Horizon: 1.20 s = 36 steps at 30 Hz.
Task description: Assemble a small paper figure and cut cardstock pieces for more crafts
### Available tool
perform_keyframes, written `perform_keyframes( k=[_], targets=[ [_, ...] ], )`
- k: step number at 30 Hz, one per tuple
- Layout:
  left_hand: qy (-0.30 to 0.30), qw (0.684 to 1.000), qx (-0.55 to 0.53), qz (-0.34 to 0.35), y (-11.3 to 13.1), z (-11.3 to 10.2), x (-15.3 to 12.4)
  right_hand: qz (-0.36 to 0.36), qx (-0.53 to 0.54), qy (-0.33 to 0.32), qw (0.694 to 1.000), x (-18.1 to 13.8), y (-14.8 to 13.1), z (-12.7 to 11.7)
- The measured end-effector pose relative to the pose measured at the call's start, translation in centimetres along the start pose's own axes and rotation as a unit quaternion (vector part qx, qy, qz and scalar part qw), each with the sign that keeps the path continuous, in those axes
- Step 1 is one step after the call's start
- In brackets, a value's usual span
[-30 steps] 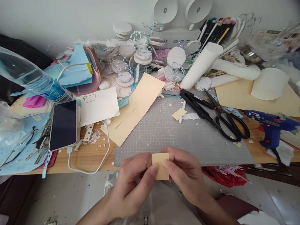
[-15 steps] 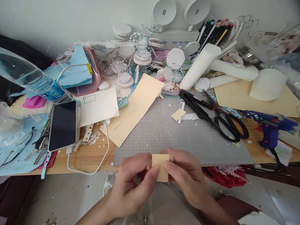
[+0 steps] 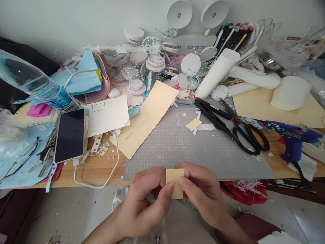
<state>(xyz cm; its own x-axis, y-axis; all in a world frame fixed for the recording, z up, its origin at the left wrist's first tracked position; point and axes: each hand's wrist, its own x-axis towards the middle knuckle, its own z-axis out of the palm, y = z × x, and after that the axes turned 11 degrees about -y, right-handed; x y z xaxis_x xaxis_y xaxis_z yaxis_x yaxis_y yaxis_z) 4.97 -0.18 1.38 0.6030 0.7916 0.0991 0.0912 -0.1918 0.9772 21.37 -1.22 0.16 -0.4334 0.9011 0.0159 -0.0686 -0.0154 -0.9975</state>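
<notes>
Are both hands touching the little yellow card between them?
Touching. The head view shows the left hand and right hand pinching the little yellow card, with both thumbs against its face.

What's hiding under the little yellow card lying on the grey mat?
A white stick pokes out on two sides of the card, so it seems to run underneath. Its middle and anything else the card covers can't be seen.

This looks like a craft corner, possibly in a home: a wooden bench (image 3: 92,173) against a plain wall (image 3: 76,20) carries a cutting mat (image 3: 157,149), scissors (image 3: 239,121), a glue gun (image 3: 291,147), marker pens (image 3: 236,36) and paper scraps (image 3: 103,149), with a phone (image 3: 69,135) and water bottle (image 3: 59,98) among them.
</notes>
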Motion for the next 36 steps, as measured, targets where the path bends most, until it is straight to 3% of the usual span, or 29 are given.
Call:
perform_keyframes(
  k=[7,25,36],
  targets=[
    [-0.005,1.0,0.013,0.025,-0.5,0.1,-0.3,0.003,0.0,0.003,1.0,0.1,-0.1,0.1],
    [-0.004,0.997,-0.077,-0.004,-0.2,0.2,-0.1,-0.003,0.054,-0.007,0.998,0.1,0.2,0.0],
    [-0.006,0.993,-0.112,-0.04,-1.2,-0.2,0.0,0.011,0.002,-0.005,1.0,0.4,0.6,0.0]
  ],
)
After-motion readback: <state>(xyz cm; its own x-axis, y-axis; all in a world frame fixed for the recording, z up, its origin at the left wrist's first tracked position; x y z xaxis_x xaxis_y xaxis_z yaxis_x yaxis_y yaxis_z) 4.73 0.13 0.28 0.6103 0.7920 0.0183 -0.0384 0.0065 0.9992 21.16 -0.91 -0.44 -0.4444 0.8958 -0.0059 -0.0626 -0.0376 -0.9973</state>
